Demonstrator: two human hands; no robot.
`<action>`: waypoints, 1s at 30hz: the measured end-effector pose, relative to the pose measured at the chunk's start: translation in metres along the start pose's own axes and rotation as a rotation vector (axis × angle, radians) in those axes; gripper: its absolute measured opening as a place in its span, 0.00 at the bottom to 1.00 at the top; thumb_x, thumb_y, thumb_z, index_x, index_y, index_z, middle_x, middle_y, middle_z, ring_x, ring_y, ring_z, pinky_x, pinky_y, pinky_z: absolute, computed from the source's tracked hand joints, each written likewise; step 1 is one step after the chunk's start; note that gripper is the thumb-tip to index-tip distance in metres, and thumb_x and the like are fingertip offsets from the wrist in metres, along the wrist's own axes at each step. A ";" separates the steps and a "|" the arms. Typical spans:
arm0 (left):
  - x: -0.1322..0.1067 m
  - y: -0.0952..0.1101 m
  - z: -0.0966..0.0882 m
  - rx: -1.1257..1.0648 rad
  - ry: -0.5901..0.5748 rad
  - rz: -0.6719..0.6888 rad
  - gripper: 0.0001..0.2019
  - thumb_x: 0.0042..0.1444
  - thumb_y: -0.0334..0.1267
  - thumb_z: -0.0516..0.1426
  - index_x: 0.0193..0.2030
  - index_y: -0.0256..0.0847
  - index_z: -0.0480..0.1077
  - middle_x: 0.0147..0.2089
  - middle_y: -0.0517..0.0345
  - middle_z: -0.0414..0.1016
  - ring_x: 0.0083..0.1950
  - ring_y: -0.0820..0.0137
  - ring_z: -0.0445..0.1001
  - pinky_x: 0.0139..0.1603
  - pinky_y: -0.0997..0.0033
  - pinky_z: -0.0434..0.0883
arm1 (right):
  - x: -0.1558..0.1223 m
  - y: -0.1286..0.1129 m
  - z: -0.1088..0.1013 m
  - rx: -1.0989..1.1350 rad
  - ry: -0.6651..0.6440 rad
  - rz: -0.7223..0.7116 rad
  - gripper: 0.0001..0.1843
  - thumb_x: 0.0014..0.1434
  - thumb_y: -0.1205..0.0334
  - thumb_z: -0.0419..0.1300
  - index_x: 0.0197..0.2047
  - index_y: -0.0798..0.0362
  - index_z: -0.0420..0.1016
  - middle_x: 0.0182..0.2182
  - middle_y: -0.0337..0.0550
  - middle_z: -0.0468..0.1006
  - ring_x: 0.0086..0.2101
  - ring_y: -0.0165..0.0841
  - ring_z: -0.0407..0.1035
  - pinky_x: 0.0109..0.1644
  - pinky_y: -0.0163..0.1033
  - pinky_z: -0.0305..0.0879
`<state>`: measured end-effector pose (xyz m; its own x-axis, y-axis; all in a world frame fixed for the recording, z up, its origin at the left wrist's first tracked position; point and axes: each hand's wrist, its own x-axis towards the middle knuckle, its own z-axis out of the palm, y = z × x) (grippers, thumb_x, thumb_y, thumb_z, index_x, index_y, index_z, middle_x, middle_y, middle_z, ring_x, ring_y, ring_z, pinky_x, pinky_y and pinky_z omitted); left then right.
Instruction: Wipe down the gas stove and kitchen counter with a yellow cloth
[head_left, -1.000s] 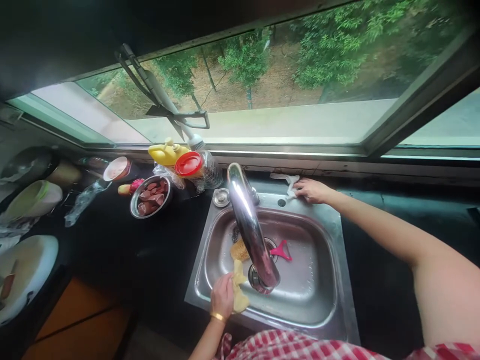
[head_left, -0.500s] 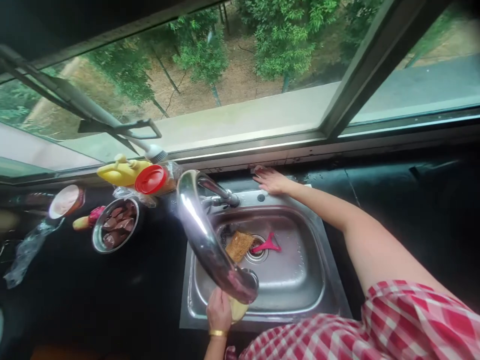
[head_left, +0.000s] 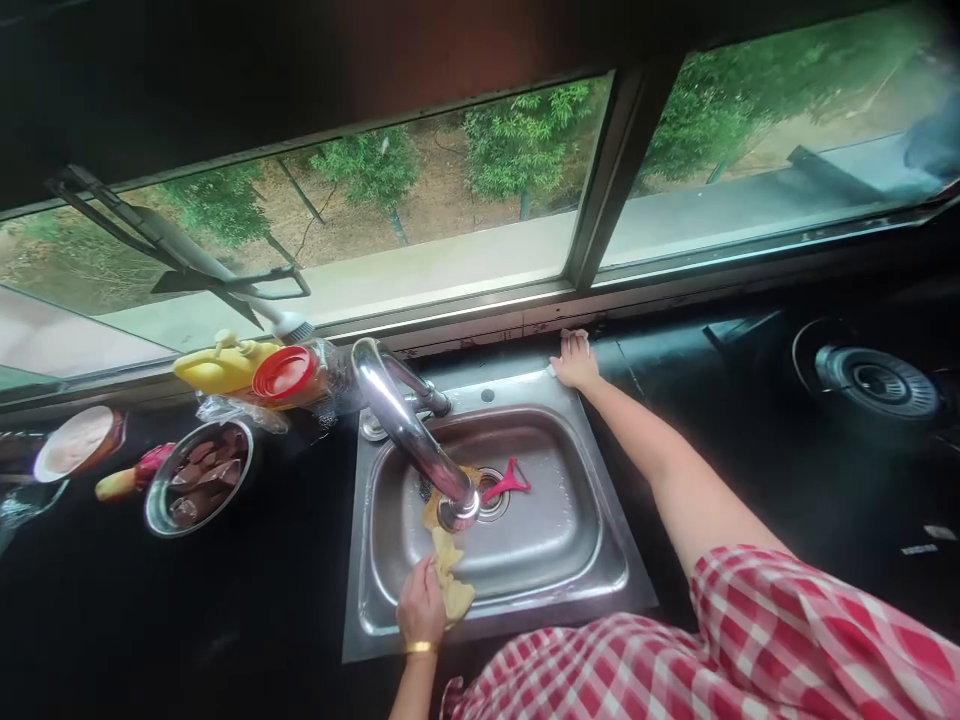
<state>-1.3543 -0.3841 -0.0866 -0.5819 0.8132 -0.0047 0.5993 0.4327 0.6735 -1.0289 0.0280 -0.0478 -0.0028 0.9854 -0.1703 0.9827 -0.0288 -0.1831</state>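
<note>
My left hand (head_left: 421, 605), with a gold band at the wrist, is closed on a pale yellow cloth (head_left: 454, 597) that droops over the front edge of the sink (head_left: 525, 560). My right hand (head_left: 576, 365) reaches to the counter by the sink's back right corner. It presses a crumpled whitish cloth (head_left: 576, 335), which shows past its fingertips, against the surface. Inside the sink, a pink peeler (head_left: 511, 479) lies over the drain. A brown scouring pad (head_left: 433, 513) is partly hidden by the chrome faucet (head_left: 409, 425).
Left of the sink stand a metal bowl of dark reddish chunks (head_left: 201, 478), a red-lidded jar (head_left: 285, 374), a yellow bottle (head_left: 225, 368) and a pale-filled bowl (head_left: 79, 443). A gas burner (head_left: 877, 383) is at the right. The window (head_left: 450, 200) runs along the back.
My right hand has slid rightward along the back counter with the whitish cloth. The view has turned right, bringing the burner in. More of the yellow cloth shows beside my left hand.
</note>
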 end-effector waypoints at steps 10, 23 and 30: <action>0.008 -0.012 0.000 0.168 -0.092 0.100 0.18 0.59 0.43 0.47 0.43 0.41 0.77 0.39 0.50 0.81 0.39 0.64 0.78 0.39 0.68 0.73 | -0.075 0.013 0.013 0.182 0.171 -0.098 0.26 0.62 0.66 0.43 0.60 0.64 0.68 0.54 0.61 0.72 0.55 0.47 0.63 0.56 0.48 0.60; -0.001 -0.007 0.000 0.201 -0.022 0.076 0.18 0.62 0.43 0.45 0.44 0.41 0.75 0.41 0.49 0.80 0.42 0.64 0.78 0.44 0.67 0.72 | -0.043 -0.097 0.041 0.065 0.072 -0.597 0.32 0.66 0.51 0.47 0.67 0.61 0.58 0.67 0.57 0.57 0.66 0.48 0.46 0.67 0.56 0.42; -0.001 -0.004 -0.001 0.224 -0.064 0.053 0.19 0.62 0.43 0.45 0.45 0.40 0.75 0.42 0.48 0.79 0.44 0.63 0.77 0.46 0.65 0.71 | -0.008 -0.018 0.015 0.024 0.093 -0.289 0.37 0.65 0.47 0.46 0.68 0.66 0.54 0.67 0.63 0.53 0.67 0.50 0.45 0.68 0.53 0.42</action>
<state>-1.3568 -0.3876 -0.0883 -0.5150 0.8568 -0.0253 0.7391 0.4588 0.4932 -1.0492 0.0179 -0.0581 -0.2634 0.9645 -0.0183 0.9391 0.2520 -0.2338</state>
